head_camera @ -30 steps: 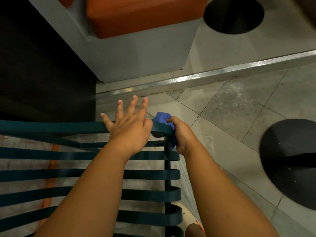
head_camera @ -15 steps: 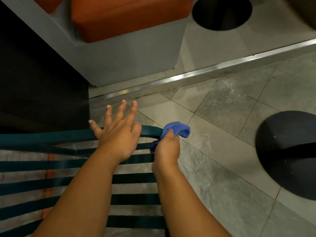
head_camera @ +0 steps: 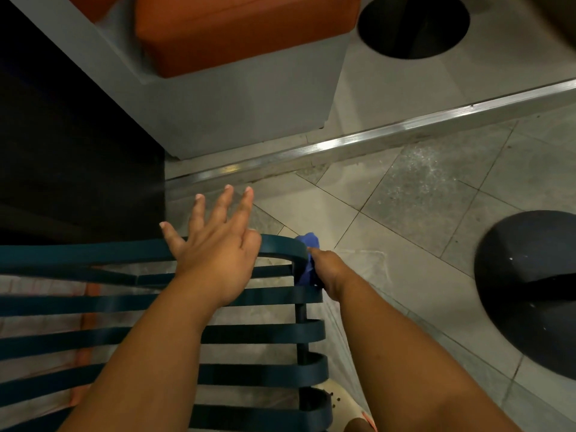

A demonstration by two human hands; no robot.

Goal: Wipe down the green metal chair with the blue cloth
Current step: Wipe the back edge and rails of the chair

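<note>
Gripping the blue cloth (head_camera: 307,260), the right hand (head_camera: 327,272) pressed it on the round top corner of the green metal chair (head_camera: 258,333). Its side post ran down from that corner, toward the person. Resting flat on the top bar, the left hand (head_camera: 215,254) had spread fingers. Dark green slats ran sideways.

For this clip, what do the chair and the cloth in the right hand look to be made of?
Chair: likely painted metal. Thin flat dark-green slats bend in smooth loops at the edge, with a dull satin sheen.

Cloth: soft blue fabric, possibly microfibre. It bunches and folds around the chair's corner where the right hand grips it; matte, no shine. The weave is too small to tell.
</note>
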